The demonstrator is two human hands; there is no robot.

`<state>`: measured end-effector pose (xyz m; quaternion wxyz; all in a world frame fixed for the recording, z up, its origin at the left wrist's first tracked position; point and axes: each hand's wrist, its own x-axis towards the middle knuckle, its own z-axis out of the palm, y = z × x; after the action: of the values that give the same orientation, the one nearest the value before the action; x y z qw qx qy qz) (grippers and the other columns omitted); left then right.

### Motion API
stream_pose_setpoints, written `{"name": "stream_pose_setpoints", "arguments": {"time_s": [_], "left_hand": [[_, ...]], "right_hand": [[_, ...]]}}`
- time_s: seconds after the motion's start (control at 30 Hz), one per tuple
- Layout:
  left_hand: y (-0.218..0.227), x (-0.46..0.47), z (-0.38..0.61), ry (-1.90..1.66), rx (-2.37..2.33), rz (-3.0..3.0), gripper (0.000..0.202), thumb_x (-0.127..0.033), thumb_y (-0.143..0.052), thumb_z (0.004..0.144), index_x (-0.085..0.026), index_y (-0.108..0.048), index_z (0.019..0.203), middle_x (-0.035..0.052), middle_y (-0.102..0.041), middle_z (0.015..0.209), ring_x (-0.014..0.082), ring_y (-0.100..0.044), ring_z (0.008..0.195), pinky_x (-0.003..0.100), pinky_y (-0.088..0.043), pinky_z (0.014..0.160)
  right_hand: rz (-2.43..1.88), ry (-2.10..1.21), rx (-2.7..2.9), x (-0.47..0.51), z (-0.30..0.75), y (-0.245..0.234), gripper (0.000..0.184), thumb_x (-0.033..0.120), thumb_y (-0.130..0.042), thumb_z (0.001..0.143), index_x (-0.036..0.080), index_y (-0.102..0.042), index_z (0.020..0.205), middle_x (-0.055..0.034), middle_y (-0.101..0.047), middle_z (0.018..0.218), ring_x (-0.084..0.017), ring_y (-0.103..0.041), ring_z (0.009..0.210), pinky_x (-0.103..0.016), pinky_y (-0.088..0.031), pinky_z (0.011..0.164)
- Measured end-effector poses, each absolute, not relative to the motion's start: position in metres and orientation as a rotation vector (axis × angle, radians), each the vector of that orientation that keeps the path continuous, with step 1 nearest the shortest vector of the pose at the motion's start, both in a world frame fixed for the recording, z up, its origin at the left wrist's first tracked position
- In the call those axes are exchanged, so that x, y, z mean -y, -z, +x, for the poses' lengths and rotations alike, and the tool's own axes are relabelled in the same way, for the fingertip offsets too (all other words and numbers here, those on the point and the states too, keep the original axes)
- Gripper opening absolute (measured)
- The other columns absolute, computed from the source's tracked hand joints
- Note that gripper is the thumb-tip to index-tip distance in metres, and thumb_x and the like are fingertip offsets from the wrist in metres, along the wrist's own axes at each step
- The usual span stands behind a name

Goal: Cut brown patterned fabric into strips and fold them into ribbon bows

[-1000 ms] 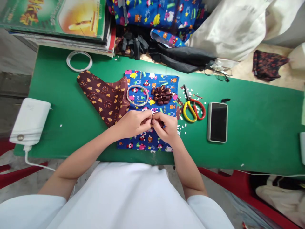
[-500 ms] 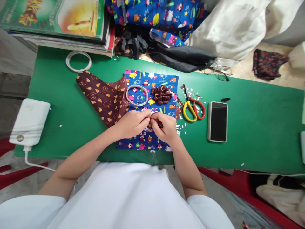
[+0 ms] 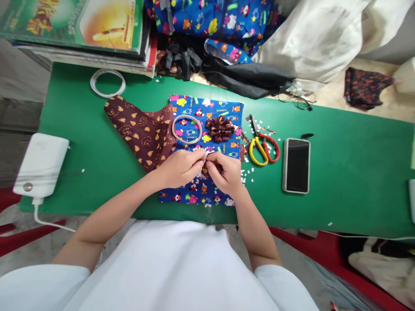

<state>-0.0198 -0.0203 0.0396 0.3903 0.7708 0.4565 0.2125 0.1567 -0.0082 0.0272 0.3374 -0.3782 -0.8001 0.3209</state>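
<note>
Over a blue cartoon-print cloth [image 3: 188,196], my left hand [image 3: 184,167] and my right hand [image 3: 226,173] meet fingertip to fingertip, both closed in a pinch. A small piece of brown patterned cloth [image 3: 205,171] shows between and under the fingers; most of it is hidden. Just beyond them lie a pale ring [image 3: 174,129], like a tape roll, and a gathered brown cloth flower [image 3: 221,128]. A larger brown print cloth [image 3: 139,129] spreads left of my left hand. Scissors [image 3: 258,151] with one yellow and one red handle rest right of my right hand.
White paper scraps [image 3: 248,172] are scattered around the scissors. A phone [image 3: 296,166] lies further right. A white power bank [image 3: 41,165] with a cable sits at the left, a white ring [image 3: 107,83] behind it. Stacked books [image 3: 97,60] and piled fabric [image 3: 220,21] line the back.
My right fingers have shifted slightly at the pinch, with the thumb a little straighter. Otherwise both hands and the things on the table stay in place.
</note>
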Motion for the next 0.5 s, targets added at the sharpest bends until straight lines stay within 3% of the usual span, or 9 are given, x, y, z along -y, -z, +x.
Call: {"name": "stream_pose_setpoints", "arguments": {"time_s": [0.5], "left_hand": [[-0.0379,0.0209,-0.0194,-0.539,-1.162,1.972,0.018,-0.024,-0.033,0.093,-0.018,-0.046,0.082,-0.0005,-0.053,0.07,0.0124,-0.05,0.062,0.025,-0.035,0.061]], "right_hand": [[-0.975,-0.837,2.08,0.008,0.1564,-0.0281,0.015,0.013,-0.049,0.083,0.02,-0.051,0.07,0.0051,-0.054,0.054,-0.007,-0.042,0.043,-0.021,-0.035,0.047]]}}
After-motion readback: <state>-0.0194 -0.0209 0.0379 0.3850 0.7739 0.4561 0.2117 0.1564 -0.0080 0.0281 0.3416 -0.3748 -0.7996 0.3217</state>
